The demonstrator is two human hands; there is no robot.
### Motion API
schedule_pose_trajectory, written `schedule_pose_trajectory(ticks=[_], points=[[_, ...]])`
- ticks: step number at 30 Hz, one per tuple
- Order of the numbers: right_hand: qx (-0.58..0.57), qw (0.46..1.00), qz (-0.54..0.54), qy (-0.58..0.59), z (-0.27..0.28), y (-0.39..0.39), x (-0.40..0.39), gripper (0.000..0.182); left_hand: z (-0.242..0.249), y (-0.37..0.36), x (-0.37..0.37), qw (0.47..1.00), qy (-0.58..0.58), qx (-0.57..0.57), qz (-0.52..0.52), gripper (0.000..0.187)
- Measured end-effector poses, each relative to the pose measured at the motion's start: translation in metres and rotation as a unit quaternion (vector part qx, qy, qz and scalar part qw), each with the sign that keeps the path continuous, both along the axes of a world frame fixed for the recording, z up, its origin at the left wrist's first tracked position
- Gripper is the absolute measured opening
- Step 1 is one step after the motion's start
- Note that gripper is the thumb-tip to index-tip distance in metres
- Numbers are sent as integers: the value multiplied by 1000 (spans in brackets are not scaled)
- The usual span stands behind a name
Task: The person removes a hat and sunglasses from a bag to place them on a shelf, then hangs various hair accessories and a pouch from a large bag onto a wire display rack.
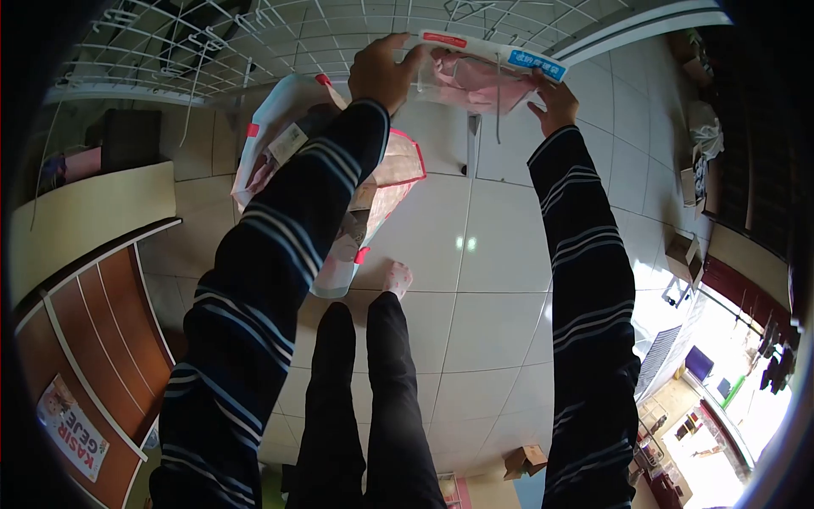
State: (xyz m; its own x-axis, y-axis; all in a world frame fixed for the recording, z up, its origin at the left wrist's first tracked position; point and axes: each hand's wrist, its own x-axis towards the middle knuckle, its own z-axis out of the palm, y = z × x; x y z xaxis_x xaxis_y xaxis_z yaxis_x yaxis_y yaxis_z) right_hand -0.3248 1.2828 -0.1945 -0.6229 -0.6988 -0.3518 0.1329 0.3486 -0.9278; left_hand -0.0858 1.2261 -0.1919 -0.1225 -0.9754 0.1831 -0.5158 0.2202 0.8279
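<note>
A clear plastic pack (475, 83) with a folded pink cloth-like item inside is held up in front of the white wire grid (326, 25). Its header strip carries a red label and a blue label. My left hand (379, 72) grips the pack's left edge, thumb and fingers closed at the corner. At the opposite end, my right hand (555, 100) pinches the right edge just below the blue label. A thin metal hook (498, 119) runs down across the front of the pack.
Below my left forearm, a large red-edged bag (398, 161) stands open on the tiled floor (496, 246), with packed goods inside. More wire hooks (203, 42) hang from the grid. A brown-panelled counter (110, 322) is at left; cardboard boxes (682, 254) sit at right.
</note>
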Motion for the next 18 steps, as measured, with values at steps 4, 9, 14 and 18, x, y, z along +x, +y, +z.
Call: schedule_pose_trajectory(ticks=[4,9,14,18], points=[[-11,990,-51,132,-23,12,9,76,3,97,73,992,-103,-8,-68,29],[41,810,451,373,-35,186,101,21,69,327,182,657,-412,523,-354,50],[383,266,863,-193,82,383,229,65,159,428,239,498,-330,656,-462,40],[324,395,826,-237,106,435,229,30,181,466,271,490,-136,656,-558,35]])
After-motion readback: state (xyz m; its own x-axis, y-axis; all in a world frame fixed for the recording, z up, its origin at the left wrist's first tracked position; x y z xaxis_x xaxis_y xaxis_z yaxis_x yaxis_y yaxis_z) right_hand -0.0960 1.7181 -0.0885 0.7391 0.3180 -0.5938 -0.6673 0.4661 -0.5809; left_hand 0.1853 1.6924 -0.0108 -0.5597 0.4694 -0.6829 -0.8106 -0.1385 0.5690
